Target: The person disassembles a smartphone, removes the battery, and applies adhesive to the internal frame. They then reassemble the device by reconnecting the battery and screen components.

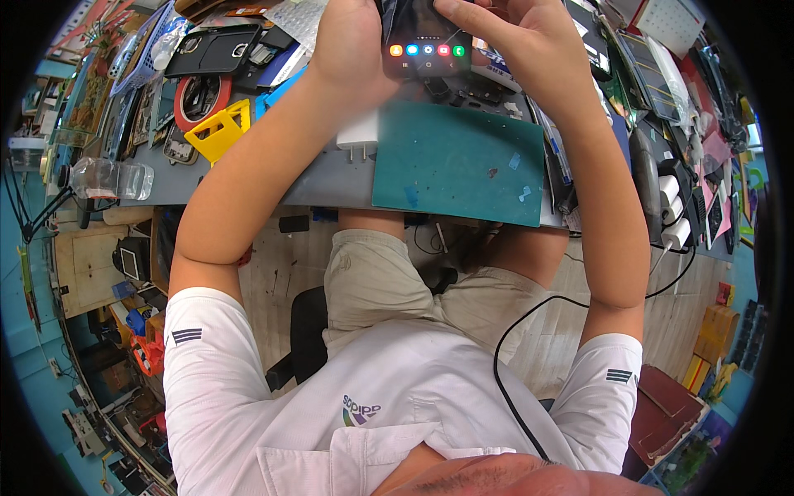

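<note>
A dark smartphone (428,68) with a lit screen and a row of coloured app icons is at the top edge of the head view, raised over the bench; its upper part is cut off. Its left side rests in my left hand (354,45), closed around it. My right hand (529,37) is at the phone's right side, with a digit lying over the glass and the other fingers bent, partly out of view. Below the phone lies a green work mat (455,165). A white plug-in charger (358,132) with two prongs sits beside the mat's left edge.
Left on the bench are a yellow stand (218,132), a red tape roll (201,101), a black phone case (213,51) and a clear plastic bottle (112,178). White plugs (674,217) stand at the right edge. A black cable (506,331) crosses in front of me.
</note>
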Available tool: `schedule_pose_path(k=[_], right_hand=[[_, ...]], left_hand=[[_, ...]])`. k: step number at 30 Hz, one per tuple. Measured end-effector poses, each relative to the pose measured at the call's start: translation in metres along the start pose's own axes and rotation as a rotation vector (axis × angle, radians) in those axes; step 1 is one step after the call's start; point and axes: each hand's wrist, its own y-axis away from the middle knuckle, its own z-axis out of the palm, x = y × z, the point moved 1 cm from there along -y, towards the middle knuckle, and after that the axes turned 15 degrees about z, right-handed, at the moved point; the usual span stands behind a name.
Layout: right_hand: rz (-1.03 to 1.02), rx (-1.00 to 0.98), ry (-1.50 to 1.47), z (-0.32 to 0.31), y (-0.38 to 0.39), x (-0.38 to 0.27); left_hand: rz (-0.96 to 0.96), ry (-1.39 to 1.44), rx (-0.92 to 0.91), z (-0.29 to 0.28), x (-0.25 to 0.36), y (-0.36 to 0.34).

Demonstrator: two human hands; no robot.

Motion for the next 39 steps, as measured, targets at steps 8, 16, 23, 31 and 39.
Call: schedule_pose_path(k=[8, 16, 23, 31, 39], right_hand=[[-0.003, -0.026, 0.026, -0.003, 0.002, -0.002], [0.013, -0.007, 0.023, -0.007, -0.005, 0.008], [0.013, -0.043, 0.019, -0.005, 0.001, -0.002], [0.140, 0.043, 0.145, -0.005, 0.001, -0.006], [0.002, -0.011, 0.144, -0.014, -0.005, 0.007]], left_hand=[[-0.007, 0.001, -0.023, 0.000, 0.001, 0.000], [0.013, -0.007, -0.019, 0.001, 0.001, 0.000], [-0.004, -0.003, -0.032, 0.002, 0.001, 0.000], [-0.052, 0.014, 0.006, 0.007, 0.005, 0.003], [-0.024, 0.014, -0.070, -0.001, 0.001, -0.001]])
